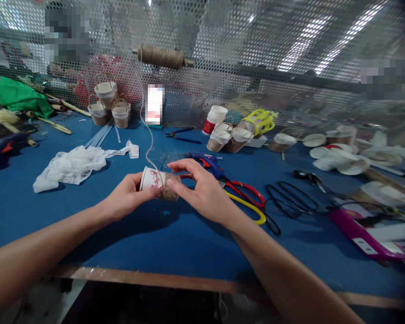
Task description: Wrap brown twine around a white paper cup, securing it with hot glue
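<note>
Both my hands hold a paper cup on its side above the blue table. The cup is white with a red print, and its bottom half is wrapped in brown twine. My left hand grips the open rim end. My right hand pinches the wrapped end, fingers pressed on the twine. A strand of twine runs up from the cup to a twine spool mounted on the mesh panel behind.
A blue glue gun and red and yellow scissors lie just right of my hands. White plastic wrap lies left. Twine-wrapped cups stand at the back, more cups centre. Black scissors and paper plates lie right.
</note>
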The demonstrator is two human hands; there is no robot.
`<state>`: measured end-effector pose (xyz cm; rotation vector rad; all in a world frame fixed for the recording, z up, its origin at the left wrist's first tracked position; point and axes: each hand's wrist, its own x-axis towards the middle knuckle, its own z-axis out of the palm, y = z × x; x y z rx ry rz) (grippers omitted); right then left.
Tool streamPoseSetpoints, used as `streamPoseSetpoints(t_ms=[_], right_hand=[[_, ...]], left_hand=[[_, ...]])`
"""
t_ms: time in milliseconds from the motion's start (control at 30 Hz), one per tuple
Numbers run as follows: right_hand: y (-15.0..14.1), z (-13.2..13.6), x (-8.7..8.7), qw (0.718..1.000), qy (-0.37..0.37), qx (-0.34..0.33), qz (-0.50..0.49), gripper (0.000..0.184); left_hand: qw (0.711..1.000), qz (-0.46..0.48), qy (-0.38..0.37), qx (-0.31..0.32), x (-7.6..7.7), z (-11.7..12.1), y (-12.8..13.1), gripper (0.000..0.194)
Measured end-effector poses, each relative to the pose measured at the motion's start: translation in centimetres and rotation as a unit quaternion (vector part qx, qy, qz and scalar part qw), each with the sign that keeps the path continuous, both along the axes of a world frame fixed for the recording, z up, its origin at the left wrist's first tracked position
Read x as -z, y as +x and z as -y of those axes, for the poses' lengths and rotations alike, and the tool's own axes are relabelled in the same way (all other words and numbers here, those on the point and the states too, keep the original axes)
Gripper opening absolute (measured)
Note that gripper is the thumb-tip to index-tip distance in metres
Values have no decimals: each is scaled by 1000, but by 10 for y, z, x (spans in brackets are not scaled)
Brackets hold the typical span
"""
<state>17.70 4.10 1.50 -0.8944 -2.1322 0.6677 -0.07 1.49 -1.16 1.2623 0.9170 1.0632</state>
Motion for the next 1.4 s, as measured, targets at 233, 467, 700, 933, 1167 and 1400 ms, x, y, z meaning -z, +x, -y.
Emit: streamPoseSetpoints(t_ms=[233,467,700,933,1167,1400], right_hand=[[-1,-1,-2,999,-30,-19,10,15],[-3,3,-7,997,-4,-54,50,20],[40,-49,-32,912,-47,294,283,26],[72,-98,5,864,-202,311,341,30],[66,-75,-9,921,-171,303,173,25],[51,-9,-34,965,-226,129,-35,25]], left_hand=[[992,-117,44,18,-4,6,3,21],[988,-153,32,-16,3,3,4,35],[987,-153,32,-23,5,4,3,36],[985,-154,65,-36,4,2,2,36],[980,-154,107,-59,4,3,1,36],[955,-205,209,-51,3,4,-2,33]])
